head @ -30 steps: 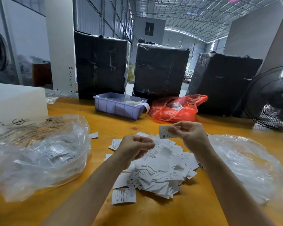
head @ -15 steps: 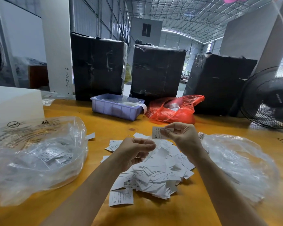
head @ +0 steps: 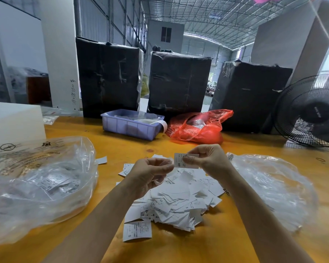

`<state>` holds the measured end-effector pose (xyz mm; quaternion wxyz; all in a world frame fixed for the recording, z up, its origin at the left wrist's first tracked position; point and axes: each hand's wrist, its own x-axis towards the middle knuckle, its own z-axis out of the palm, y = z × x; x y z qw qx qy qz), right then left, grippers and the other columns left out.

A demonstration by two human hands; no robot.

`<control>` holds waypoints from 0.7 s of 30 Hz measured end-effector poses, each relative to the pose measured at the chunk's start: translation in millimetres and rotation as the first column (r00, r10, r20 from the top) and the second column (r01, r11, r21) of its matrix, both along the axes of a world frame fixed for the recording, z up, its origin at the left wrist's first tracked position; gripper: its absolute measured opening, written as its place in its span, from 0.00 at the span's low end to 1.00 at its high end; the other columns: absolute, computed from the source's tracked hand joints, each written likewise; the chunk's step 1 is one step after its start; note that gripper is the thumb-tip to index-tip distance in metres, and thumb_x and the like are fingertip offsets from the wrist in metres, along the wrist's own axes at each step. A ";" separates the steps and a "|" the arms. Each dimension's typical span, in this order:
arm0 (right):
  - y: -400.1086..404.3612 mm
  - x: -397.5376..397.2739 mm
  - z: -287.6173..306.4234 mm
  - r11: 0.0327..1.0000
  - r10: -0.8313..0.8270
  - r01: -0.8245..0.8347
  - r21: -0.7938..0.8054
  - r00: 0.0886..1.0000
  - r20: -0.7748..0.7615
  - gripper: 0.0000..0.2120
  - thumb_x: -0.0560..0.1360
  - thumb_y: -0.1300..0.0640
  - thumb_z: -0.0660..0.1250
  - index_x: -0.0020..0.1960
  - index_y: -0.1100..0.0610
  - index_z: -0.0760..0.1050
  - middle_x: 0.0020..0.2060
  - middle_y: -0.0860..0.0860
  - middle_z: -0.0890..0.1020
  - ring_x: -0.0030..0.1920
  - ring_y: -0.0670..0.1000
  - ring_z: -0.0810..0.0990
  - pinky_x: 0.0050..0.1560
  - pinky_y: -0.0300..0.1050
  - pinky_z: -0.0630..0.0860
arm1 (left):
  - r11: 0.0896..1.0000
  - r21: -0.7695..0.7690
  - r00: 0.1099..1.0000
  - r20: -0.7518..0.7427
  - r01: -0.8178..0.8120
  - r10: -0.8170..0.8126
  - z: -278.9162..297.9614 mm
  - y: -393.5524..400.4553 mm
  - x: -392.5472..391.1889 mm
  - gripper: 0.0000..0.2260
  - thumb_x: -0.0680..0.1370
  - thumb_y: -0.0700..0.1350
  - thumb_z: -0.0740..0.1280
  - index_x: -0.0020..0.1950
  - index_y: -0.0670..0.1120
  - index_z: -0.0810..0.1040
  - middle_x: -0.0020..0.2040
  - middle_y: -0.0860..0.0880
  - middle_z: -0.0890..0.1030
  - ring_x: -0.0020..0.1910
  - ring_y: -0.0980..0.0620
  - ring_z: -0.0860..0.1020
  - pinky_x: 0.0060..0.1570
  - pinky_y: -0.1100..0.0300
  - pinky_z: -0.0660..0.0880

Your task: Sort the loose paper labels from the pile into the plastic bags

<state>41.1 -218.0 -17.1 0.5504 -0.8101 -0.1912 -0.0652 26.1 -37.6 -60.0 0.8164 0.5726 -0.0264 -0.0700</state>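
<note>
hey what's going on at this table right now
A person is sorting paper labels. The right hand pinches one label marked XS above the pile of loose labels on the table. The left hand is curled beside it; whether it holds anything is unclear. Clear plastic bags lie at left and right.

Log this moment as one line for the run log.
right hand: pinches XS label above pile | left hand: curled, contents unclear | clear bags: left, right
</note>
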 end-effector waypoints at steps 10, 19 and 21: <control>1.4 -1.5 1.4 0.991 -0.028 0.026 0.133 0.999 0.019 0.04 0.68 0.64 0.74 0.40 0.63 0.80 0.32 0.49 0.83 0.30 0.39 0.80 0.28 0.29 0.72 | 0.999 0.037 1.000 0.001 0.003 -0.003 -0.9 -1.7 -0.2 0.14 0.59 0.38 0.75 0.43 0.40 0.81 0.31 0.50 0.80 0.24 0.57 0.72 0.29 0.66 0.69; 2.6 -1.5 -0.1 0.997 -0.015 0.013 0.078 1.000 0.027 0.03 0.69 0.62 0.74 0.39 0.61 0.81 0.30 0.46 0.83 0.29 0.39 0.79 0.26 0.27 0.69 | 1.000 -0.003 1.000 0.003 -0.010 0.010 1.7 -1.6 -2.2 0.13 0.59 0.35 0.75 0.43 0.38 0.80 0.29 0.49 0.79 0.22 0.57 0.72 0.22 0.66 0.68; 0.8 0.8 0.4 0.990 -0.041 0.033 0.139 0.998 0.051 0.03 0.68 0.62 0.75 0.38 0.59 0.81 0.31 0.47 0.83 0.31 0.40 0.81 0.30 0.29 0.73 | 1.000 -0.012 1.000 0.006 -0.019 0.019 2.5 -1.6 -2.3 0.13 0.59 0.35 0.74 0.43 0.38 0.80 0.29 0.49 0.79 0.21 0.57 0.71 0.21 0.67 0.67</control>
